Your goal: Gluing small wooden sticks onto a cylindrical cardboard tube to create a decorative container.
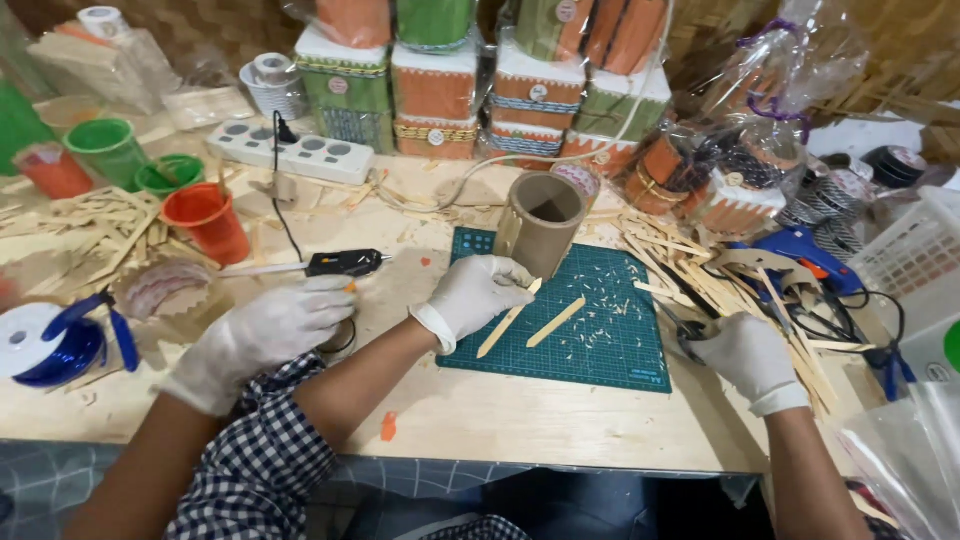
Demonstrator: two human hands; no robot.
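Gloves cover every hand in view. At centre frame the left hand (478,292) is closed around the top of a stick (508,320), right at the foot of a cardboard tube (540,222) that stands tilted on the upper edge of a green mat (610,340); a second stick (556,322) lies loose on the mat just beside the first. At right, the right hand (748,357) rests knuckles-up on a stick pile (700,275), next to scissors (680,322); whether it grips anything I cannot tell. At left, another person's hand (265,335) lies curled beside a glue gun (345,263). An orange cup (210,222) stands in the upper left, near green cups (108,148), and a power strip (290,150) lies behind.
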